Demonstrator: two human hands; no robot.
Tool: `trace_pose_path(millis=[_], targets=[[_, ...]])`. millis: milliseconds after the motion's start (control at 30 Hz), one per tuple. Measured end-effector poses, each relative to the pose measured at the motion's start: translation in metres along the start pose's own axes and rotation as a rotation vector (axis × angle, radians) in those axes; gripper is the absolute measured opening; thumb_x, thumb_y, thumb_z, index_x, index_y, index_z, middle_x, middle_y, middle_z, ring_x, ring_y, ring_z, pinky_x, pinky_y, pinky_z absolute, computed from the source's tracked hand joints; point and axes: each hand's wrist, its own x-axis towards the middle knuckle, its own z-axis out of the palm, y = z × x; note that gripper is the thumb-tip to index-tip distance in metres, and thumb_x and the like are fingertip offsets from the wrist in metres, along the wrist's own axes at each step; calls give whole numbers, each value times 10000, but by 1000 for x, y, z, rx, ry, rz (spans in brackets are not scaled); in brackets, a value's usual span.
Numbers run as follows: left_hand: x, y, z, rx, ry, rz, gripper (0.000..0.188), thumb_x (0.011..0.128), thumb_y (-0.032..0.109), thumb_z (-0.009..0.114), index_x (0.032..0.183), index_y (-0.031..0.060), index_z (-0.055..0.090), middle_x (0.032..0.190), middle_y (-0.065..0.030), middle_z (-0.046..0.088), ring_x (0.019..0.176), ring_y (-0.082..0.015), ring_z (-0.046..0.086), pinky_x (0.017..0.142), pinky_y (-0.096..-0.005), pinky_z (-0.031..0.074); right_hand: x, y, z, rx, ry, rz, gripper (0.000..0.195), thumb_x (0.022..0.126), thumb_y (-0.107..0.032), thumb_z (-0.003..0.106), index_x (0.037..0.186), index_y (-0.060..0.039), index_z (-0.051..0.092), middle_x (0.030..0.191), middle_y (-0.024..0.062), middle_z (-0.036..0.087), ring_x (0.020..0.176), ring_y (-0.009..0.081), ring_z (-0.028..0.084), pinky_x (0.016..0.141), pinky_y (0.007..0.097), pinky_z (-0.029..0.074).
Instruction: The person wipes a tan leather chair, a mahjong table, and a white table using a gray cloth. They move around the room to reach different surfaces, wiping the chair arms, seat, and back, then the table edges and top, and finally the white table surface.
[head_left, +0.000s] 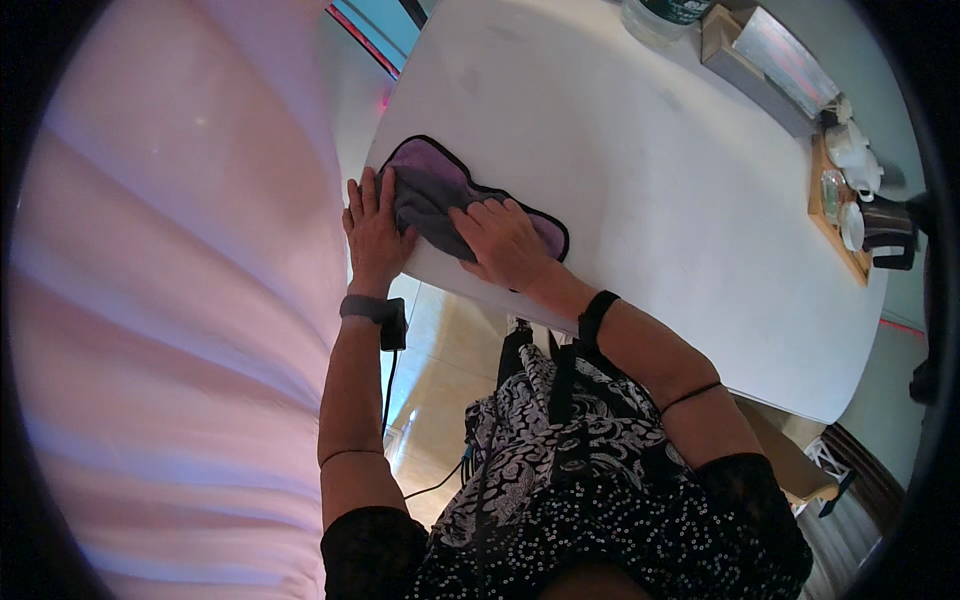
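A grey and purple microfibre cloth with black edging (435, 214) lies bunched near the left corner of a white table (660, 210). My left hand (376, 232) rests on the cloth's left end, right at the table's edge, with its fingers spread and pointing away from me. On the cloth's right part is my right hand (501, 241), its fingers bent and gripping a fold of the grey side. Part of the cloth is hidden under both hands.
A pale pink draped curtain (180, 285) hangs close along the left. At the table's far right stand a grey tissue box (765, 75), a clear container (654, 22) and a wooden tray (840, 244) with white teaware and a dark jug (886, 225). A cable runs from my left wrist.
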Motion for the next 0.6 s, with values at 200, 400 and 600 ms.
trace_pose_path(millis=[200,400,600], targets=[[-29,10,11,64,47,92,859,700,128,646,1459,87,246,1514,-196,187,1394,-419,150,1091,-568,158,-21,-5,2,-6,-41,-67,617,585,-285,795,1108,-47,570,905,69,540,855,230,541,737,363,406],[-84,58,-17,1,-166,142,812,707,123,622,1434,34,271,1502,-250,168,1378,-467,143,1065,-611,177,-89,-24,-26,98,-129,-70,628,554,-269,794,1105,-48,589,866,39,544,835,209,542,701,360,396],[-104,126,-29,-17,-315,393,860,708,260,717,1425,49,292,1494,-259,178,1384,-461,143,1068,-614,172,-176,-23,-79,66,-59,109,668,483,-252,796,1089,-39,613,834,38,532,799,202,537,675,345,387]])
